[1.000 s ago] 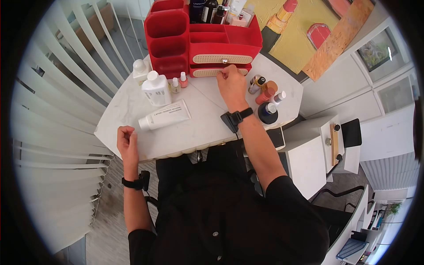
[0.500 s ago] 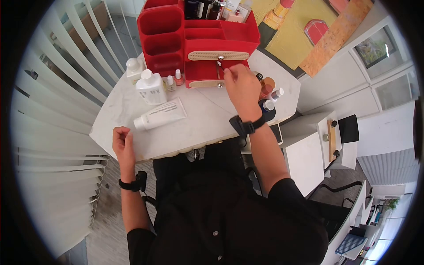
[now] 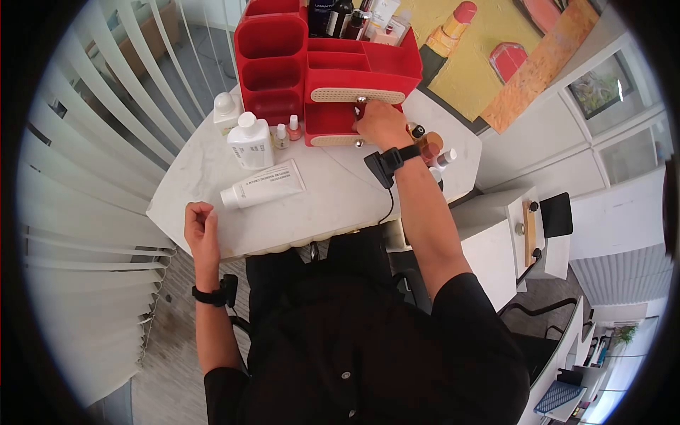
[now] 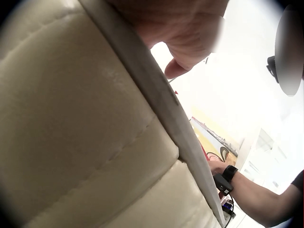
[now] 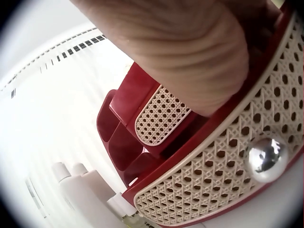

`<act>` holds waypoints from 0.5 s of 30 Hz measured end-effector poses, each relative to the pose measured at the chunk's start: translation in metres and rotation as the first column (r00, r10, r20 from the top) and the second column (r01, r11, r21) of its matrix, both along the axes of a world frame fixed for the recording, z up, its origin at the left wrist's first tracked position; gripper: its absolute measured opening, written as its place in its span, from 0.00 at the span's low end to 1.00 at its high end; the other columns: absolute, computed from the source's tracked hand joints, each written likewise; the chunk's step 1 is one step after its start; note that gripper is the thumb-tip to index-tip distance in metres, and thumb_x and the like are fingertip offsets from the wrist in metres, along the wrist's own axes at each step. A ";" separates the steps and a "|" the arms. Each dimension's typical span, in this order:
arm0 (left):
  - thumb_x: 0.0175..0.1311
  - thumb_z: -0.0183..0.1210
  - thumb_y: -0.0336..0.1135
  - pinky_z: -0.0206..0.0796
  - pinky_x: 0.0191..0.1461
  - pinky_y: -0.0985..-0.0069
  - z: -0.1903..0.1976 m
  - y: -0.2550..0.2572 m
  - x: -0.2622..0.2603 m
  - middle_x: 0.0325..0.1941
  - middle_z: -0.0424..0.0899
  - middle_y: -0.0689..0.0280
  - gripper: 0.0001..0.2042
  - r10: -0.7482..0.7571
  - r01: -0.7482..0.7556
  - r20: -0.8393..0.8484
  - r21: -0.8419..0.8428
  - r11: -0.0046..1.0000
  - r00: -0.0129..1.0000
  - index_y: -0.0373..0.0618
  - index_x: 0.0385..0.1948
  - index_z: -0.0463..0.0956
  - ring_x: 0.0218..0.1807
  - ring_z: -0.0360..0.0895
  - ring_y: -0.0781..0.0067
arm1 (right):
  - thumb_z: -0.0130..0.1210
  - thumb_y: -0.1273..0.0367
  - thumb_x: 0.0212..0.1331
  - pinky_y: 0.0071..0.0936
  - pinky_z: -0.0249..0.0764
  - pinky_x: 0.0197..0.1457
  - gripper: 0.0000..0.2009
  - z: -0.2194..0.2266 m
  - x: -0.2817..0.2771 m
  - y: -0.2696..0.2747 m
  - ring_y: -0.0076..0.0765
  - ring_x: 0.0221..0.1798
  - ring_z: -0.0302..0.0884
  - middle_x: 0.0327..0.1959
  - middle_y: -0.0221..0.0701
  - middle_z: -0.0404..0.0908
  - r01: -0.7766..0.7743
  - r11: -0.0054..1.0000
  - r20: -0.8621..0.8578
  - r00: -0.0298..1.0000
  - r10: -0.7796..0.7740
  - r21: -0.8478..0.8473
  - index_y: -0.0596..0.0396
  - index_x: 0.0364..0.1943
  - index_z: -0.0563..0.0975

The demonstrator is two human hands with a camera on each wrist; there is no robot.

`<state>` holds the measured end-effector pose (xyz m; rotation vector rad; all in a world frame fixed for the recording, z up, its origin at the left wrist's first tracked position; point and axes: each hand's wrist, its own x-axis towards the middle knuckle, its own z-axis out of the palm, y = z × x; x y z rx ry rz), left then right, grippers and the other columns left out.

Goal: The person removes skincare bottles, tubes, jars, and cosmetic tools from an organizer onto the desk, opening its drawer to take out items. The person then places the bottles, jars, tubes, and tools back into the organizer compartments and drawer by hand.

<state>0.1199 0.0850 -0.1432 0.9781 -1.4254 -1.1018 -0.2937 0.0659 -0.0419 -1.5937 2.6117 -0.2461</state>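
Observation:
My right hand point(image 3: 383, 125) reaches into the pulled-out lower drawer point(image 3: 329, 118) of the red organizer point(image 3: 270, 106). Its fingers dip behind the drawer front, and I cannot tell what they hold. In the right wrist view the hand point(image 5: 190, 52) passes over the woven beige drawer front, whose round silver knob point(image 5: 267, 160) faces the camera. My left hand point(image 3: 203, 230) rests at the front left edge of the tabletop, fingers loosely curled around nothing. A white cream tube point(image 3: 263, 185) lies just beyond it.
White bottles point(image 3: 251, 142) and small nail polish bottles point(image 3: 294, 128) stand left of the drawer. Several cosmetics bottles point(image 3: 446, 157) stand to its right, partly behind the right wrist. More bottles point(image 3: 338, 18) fill the organizer's back. A lipstick painting point(image 3: 489, 57) leans behind.
The lower drawer has come out toward me. My right hand let go of its front, lifted, then lowered into it, where a thin light-tipped stick lay half a second ago. The left hand stays put.

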 end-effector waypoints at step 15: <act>0.69 0.54 0.21 0.59 0.47 0.86 0.005 0.002 -0.002 0.39 0.69 0.74 0.06 -0.001 0.001 -0.009 0.007 1.000 1.000 0.42 0.43 0.72 0.41 0.66 0.86 | 0.68 0.60 0.51 0.44 0.81 0.53 0.19 0.006 0.005 0.005 0.52 0.51 0.86 0.45 0.44 0.88 0.006 1.000 0.017 1.000 -0.005 -0.021 0.60 0.42 0.84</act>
